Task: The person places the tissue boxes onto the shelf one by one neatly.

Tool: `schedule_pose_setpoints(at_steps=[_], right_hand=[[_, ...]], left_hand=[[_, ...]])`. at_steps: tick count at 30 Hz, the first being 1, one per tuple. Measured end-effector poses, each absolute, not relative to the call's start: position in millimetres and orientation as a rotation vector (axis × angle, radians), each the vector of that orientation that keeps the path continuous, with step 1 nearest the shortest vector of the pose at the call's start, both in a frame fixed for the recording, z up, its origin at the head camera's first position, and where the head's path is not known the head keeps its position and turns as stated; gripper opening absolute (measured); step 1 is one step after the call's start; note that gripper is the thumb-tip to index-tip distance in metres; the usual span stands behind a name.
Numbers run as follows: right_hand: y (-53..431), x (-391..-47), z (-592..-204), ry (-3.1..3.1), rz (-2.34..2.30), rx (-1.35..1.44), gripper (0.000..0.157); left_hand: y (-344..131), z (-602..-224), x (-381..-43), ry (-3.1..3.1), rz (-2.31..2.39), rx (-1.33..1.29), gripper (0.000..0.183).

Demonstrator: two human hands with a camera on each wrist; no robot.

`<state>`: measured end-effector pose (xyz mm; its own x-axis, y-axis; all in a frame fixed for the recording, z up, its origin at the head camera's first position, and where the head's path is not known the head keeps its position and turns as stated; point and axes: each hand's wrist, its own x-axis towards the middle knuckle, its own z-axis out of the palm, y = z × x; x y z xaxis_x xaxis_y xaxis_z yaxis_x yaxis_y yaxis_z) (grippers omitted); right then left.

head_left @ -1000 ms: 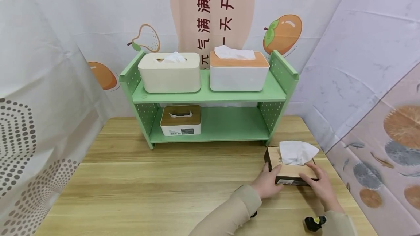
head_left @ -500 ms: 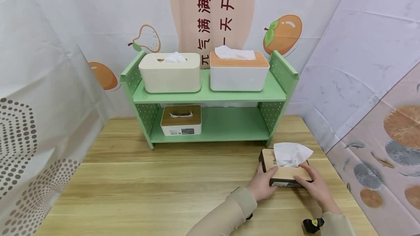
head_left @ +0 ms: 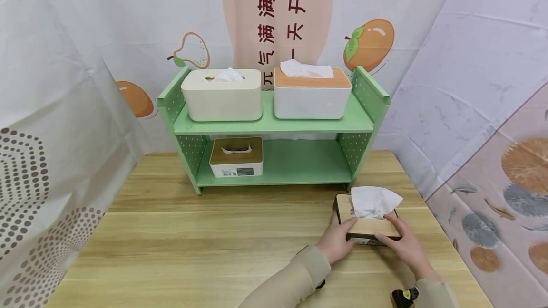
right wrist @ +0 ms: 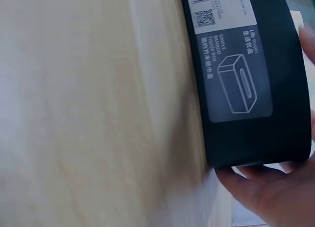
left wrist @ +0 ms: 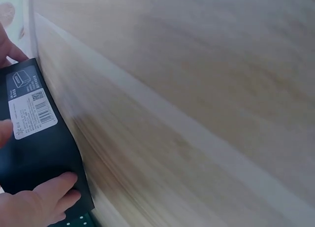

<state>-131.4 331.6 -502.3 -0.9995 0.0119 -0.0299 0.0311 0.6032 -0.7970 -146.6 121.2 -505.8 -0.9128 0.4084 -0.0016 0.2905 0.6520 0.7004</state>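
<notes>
A black tissue box (head_left: 367,226) with a light wood lid is at the right of the table, a white tissue (head_left: 373,202) sticking up from its slot. My left hand (head_left: 337,240) grips its left end, thumb over the lid. At the opposite end my right hand (head_left: 404,244) holds on, thumb along the front edge of the lid. In the left wrist view, fingers (left wrist: 54,195) lie against the black side, near a barcode label (left wrist: 33,113). The right wrist view shows the printed front of the box (right wrist: 241,79) and fingers (right wrist: 251,187) at its end.
A green two-tier shelf (head_left: 299,156) stands at the back of the wooden table (head_left: 184,241). Its top tier bears a cream tissue box (head_left: 222,101) and a white one with an orange-wood lid (head_left: 310,101). A smaller white tissue box (head_left: 236,158) sits lower left.
Both hands have moved the black tissue box to the left across the right part of the table. The shelf and its boxes stay put.
</notes>
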Motion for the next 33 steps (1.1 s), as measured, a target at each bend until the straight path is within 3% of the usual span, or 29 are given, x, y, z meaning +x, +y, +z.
schedule_pose_setpoints(at_steps=[5, 33], right_hand=[[328.5, -132.1, -506.9, 2.826, -1.376, -0.027, 0.079], [308.8, -135.9, -501.5, 2.92, -1.338, 0.001, 0.073]], left_hand=[[116.8, -507.0, -147.4, 2.728, 1.1, 0.548, 0.056], [101.2, -494.7, -145.7, 2.806, 1.094, 0.496, 0.053]])
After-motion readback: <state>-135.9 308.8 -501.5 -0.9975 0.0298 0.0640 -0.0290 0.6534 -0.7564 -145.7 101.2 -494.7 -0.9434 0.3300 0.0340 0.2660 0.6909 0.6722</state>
